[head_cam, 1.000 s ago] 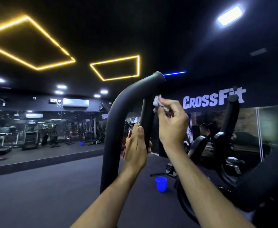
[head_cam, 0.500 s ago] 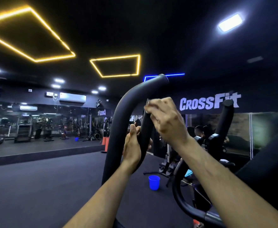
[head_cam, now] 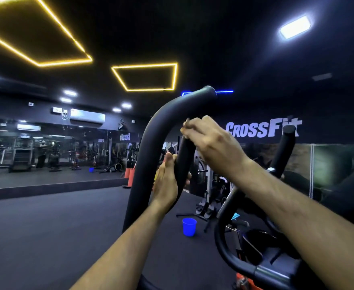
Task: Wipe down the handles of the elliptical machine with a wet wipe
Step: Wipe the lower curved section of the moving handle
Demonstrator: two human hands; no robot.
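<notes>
Wipe not discernible. Right hand [head_cam: 213, 143] curled over inner handle [head_cam: 184, 155] top, contents indeterminate; left hand [head_cam: 165, 181] grips it just below. One blue cup [head_cam: 189, 226] beneath.

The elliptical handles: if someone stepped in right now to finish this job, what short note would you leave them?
Left hand: grips the inner black handle low down, steadying it.
Right hand: fingers curled at the top end of that same handle; the wet wipe is not visible now, probably tucked under the fingers.
The curved outer handle stands just left of it; the other-side handle is off to the right, untouched by either hand.
Done: cannot tell how much is already wiped.
Left: finish the inner handle, then likely the others.
A blue cup sits on the floor beyond.
</notes>
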